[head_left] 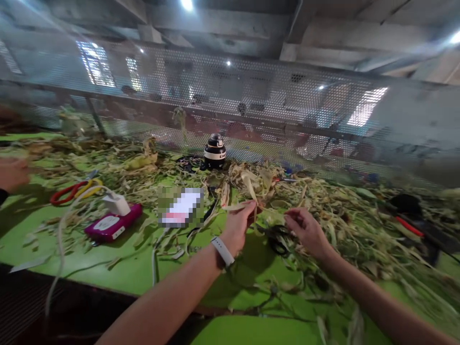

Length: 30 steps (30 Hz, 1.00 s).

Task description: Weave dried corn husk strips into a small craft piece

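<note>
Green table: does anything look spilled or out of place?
Dry leaf strips lie strewn untidily across the green table, some beside the purple block. Oddest is the white cable, drooping over the front edge, where it might snag.

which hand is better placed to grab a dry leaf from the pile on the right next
Probably the right hand: it is beside the leaf pile on that side, while the left hand is farther off and pinches a pale strip. Whether the right hand holds anything is unclear.
</note>
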### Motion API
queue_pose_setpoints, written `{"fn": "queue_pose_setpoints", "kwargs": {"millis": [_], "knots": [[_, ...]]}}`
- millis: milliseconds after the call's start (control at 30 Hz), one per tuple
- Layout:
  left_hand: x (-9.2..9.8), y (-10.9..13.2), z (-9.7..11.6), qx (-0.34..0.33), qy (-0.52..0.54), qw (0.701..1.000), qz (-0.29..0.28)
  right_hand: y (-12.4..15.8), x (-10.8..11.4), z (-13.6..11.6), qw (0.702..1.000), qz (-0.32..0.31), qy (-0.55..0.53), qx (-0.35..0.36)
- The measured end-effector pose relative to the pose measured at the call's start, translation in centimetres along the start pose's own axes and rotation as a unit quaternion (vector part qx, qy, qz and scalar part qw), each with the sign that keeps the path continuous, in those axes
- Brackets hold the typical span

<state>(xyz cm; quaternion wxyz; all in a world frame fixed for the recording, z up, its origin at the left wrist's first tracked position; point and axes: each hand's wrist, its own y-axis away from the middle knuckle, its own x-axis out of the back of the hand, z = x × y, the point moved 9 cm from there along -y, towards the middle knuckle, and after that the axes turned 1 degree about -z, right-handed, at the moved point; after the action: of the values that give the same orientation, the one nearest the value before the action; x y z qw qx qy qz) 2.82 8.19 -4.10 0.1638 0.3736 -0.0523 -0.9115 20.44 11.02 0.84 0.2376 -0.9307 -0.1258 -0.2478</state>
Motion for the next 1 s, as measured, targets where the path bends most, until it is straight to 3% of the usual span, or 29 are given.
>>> {"fn": "queue_pose_setpoints", "kwargs": {"millis": [67,133,167,300,467,600,667,800,900,1000], "knots": [[-0.1,-0.1,-0.3,0.015,0.024,1.000,-0.009,-0.1,1.7,-1.3,0.995,0.068,0.053,0.045],[-0.3,-0.1,-0.4,0.011,0.035,0.999,-0.023,0.3,2.2,-3.5,0.985,0.089,0.108,0.099],[-0.3,-0.1,-0.4,0.004,0.039,0.999,-0.028,0.6,1.9,-4.6,0.981,0.075,0.128,0.124],[-1.1,0.6,-0.5,-0.006,0.030,0.997,-0.065,2.1,-2.4,-7.5,0.958,-0.075,0.206,0.182],[-1.8,1.6,-0.3,-0.010,-0.031,0.994,-0.105,2.7,-3.9,-7.2,0.955,-0.058,0.243,0.160],[-2.2,1.9,0.2,-0.035,-0.136,0.980,-0.142,1.5,-1.2,-6.2,0.988,0.013,0.129,0.084],[-2.8,2.1,-0.2,-0.024,-0.196,0.961,-0.194,0.9,-0.6,-4.7,1.000,-0.007,0.004,0.007],[-3.5,2.7,-1.8,0.033,-0.235,0.932,-0.274,0.6,-0.7,-2.5,0.968,-0.045,-0.230,-0.093],[-3.2,2.3,-1.7,0.047,-0.204,0.945,-0.253,0.8,-0.2,-1.3,0.947,-0.007,-0.298,-0.116],[-1.9,1.2,1.0,-0.048,-0.190,0.968,-0.155,1.0,1.0,-0.2,0.933,0.067,-0.329,-0.128]]}}
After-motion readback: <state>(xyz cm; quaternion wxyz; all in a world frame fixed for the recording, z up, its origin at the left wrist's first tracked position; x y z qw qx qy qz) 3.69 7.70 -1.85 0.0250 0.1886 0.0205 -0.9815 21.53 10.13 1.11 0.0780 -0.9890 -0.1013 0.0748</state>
